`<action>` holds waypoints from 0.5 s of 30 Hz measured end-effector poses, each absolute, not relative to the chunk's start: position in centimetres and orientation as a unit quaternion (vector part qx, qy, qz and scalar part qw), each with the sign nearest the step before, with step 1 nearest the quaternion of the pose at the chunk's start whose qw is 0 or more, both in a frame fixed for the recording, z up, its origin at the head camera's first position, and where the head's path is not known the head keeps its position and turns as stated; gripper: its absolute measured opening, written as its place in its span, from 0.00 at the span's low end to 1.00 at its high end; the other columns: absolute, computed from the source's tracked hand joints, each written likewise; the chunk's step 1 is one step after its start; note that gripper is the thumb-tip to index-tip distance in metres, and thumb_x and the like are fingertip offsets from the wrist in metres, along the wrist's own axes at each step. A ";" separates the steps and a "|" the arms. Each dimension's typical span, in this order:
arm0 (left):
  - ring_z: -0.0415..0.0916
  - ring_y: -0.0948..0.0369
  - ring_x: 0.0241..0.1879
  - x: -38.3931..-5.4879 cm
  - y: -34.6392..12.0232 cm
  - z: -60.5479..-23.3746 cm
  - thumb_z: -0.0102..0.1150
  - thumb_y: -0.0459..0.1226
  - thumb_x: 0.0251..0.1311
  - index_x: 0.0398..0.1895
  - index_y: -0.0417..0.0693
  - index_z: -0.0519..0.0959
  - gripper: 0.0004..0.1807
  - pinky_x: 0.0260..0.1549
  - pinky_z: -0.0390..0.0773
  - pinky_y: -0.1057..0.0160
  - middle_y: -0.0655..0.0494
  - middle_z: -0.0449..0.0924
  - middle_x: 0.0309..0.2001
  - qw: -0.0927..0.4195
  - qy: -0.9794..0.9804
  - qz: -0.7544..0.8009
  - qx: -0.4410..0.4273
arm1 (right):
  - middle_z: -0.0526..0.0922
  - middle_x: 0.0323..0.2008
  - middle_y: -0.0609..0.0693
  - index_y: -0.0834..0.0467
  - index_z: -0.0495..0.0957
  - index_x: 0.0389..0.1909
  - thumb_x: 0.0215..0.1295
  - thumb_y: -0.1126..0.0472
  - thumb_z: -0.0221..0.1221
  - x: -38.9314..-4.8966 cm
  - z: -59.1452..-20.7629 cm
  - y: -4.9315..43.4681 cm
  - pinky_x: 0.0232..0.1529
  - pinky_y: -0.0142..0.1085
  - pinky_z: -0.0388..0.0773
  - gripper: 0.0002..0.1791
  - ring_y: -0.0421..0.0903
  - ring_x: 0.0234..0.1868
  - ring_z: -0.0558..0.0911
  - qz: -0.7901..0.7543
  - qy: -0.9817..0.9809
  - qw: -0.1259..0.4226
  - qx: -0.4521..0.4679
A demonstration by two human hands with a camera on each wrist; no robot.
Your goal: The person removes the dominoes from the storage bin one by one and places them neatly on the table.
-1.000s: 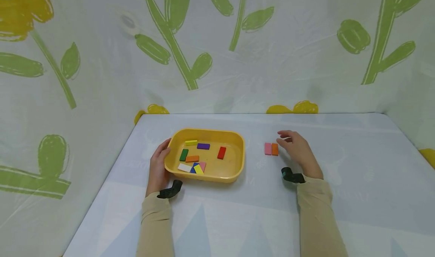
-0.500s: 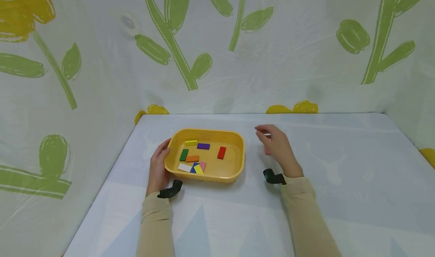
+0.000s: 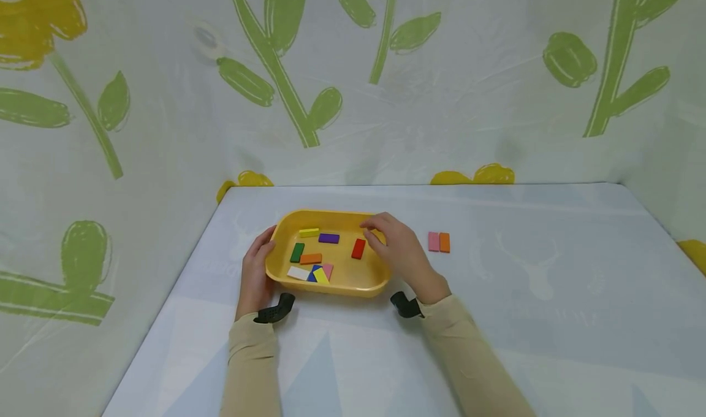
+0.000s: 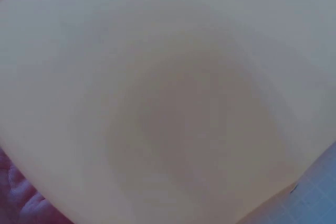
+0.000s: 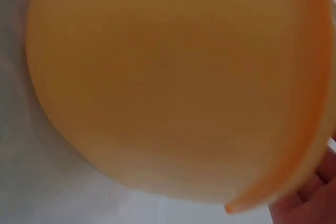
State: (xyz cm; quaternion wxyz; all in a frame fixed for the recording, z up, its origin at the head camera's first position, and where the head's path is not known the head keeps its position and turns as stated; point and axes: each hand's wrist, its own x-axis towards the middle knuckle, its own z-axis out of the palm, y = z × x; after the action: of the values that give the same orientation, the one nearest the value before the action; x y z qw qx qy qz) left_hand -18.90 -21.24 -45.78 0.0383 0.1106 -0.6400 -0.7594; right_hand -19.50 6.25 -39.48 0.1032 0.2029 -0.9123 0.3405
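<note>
A yellow plastic tray (image 3: 353,290) with coloured blocks inside stands on the table. My left hand (image 3: 256,273) grips its left end. My right hand (image 3: 399,251) is over the tray's right end, fingers and thumb apart, with no block seen between them. Closest to its fingertips lies a red block (image 3: 358,249). In the right wrist view the tray's outer wall (image 5: 157,87) fills most of the picture, with part of the right hand (image 5: 310,195) at the lower right. The left wrist view is mostly a blurred pale surface.
Right of the tray, a pink block (image 3: 434,241) and an orange block (image 3: 444,242) lie side by side on the table (image 3: 551,319). Inside the tray are purple (image 3: 329,238), green (image 3: 297,252), white (image 3: 298,273) and several other blocks. A patterned cloth wall rises behind.
My right hand has moved left from beside the pink and orange blocks to above the tray's right end. Those two blocks are in full view again. The left hand stays on the tray.
</note>
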 end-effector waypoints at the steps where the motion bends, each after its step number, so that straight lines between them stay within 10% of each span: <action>1: 0.59 0.62 0.59 -18.9 -21.3 -45.8 0.47 0.49 0.61 0.60 0.63 0.66 0.22 0.54 0.65 0.66 0.64 0.59 0.62 0.039 -0.640 -0.759 0.111 | 0.75 0.42 0.44 0.53 0.77 0.43 0.61 0.57 0.55 -19.4 -39.6 5.9 0.46 0.34 0.74 0.11 0.43 0.44 0.74 0.338 -0.911 0.103 0.210; 15: 0.60 0.61 0.59 -19.0 -21.4 -45.7 0.47 0.46 0.62 0.59 0.61 0.67 0.21 0.52 0.67 0.67 0.63 0.60 0.62 0.034 -0.613 -0.781 0.114 | 0.73 0.52 0.46 0.48 0.74 0.52 0.58 0.45 0.55 -18.8 -41.1 3.4 0.49 0.39 0.71 0.22 0.45 0.51 0.72 0.086 -0.969 0.024 0.233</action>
State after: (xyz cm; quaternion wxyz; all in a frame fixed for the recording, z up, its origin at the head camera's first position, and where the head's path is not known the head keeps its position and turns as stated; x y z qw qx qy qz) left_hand -18.98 -21.35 -45.73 0.0338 0.1139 -0.6132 -0.7809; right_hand -18.82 3.43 -41.11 0.0240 0.2325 -0.9685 0.0857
